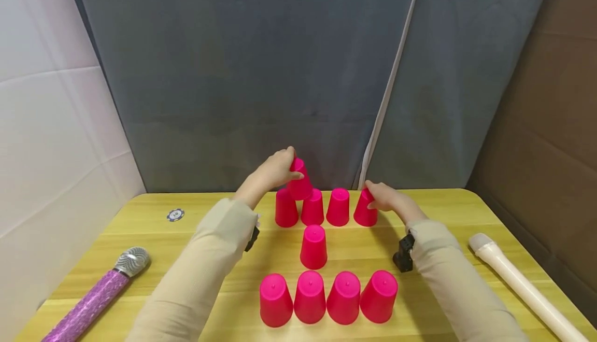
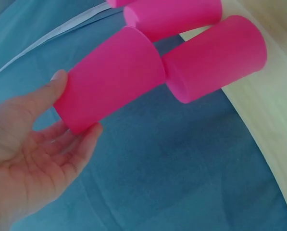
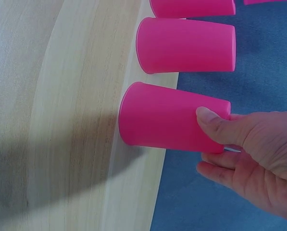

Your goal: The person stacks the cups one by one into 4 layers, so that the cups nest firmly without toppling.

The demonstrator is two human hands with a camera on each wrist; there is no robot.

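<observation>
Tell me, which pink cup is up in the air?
The pink cup held by the left hand, raised above the far row's left end. Every other cup stands upside down on the table.

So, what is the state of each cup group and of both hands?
Raised cup: upside down, held above the far row by the left hand.
Far-right cup: upside down on the table, gripped by the right hand.
Near row: four cups, upside down, untouched.
Middle cup: upside down, alone.
</observation>
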